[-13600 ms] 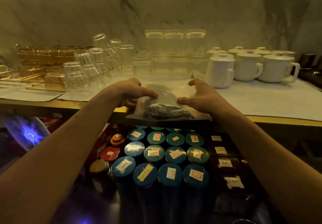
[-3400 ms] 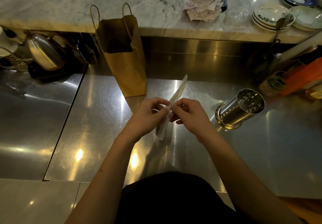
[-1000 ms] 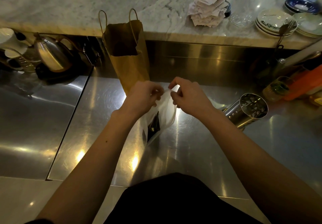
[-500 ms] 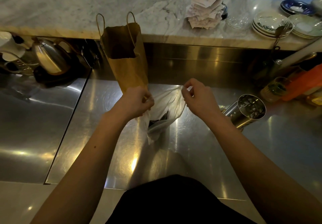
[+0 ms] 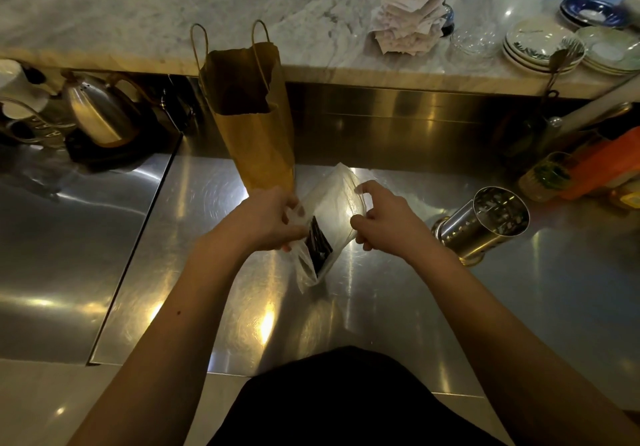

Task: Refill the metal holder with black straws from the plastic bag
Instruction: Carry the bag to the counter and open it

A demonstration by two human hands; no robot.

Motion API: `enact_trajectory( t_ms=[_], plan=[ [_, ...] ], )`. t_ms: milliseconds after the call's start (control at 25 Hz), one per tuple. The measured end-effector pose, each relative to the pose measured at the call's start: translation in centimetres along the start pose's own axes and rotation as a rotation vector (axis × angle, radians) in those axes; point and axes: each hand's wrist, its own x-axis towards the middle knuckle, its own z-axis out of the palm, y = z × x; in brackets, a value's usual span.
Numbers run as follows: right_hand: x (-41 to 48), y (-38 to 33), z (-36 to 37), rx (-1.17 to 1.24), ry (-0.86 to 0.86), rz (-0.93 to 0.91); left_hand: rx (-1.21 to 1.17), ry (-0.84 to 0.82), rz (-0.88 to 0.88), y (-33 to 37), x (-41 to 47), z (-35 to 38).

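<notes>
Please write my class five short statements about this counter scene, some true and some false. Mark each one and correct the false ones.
1. The left hand and the right hand both hold the plastic bag, which contains black straws. True.
2. The metal holder stands on the counter, to the right of the right hand. True.
3. The black straws fill the metal holder. False: they are inside the plastic bag.
4. The brown paper bag stands upright beyond the hands. True.
5. The right hand lies flat on the counter. False: it pinches the plastic bag's edge.
</notes>
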Motion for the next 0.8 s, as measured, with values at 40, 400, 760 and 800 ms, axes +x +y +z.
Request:
enact_trajectory(
  t_ms=[40, 400, 760, 800],
  plan=[
    [0.0, 0.2, -0.1, -0.007, 0.012, -0.006, 0.002, -0.003, -0.014, -0.2, 0.0, -0.2],
    [0.1, 1.7, -1.9, -0.076, 0.156, 0.008, -0.026, 0.198, -0.039, -1.2, 0.2, -3.1],
    [-0.6, 0.1, -1.5, 0.074, 0.099, -0.033, -0.19, 0.292, 0.043, -1.0, 0.4, -1.0],
    [-0.8, 0.1, -1.4, 0.091, 0.088, -0.025, -0.205, 0.302, 0.055, -1.0, 0.2, -0.6]
  ],
)
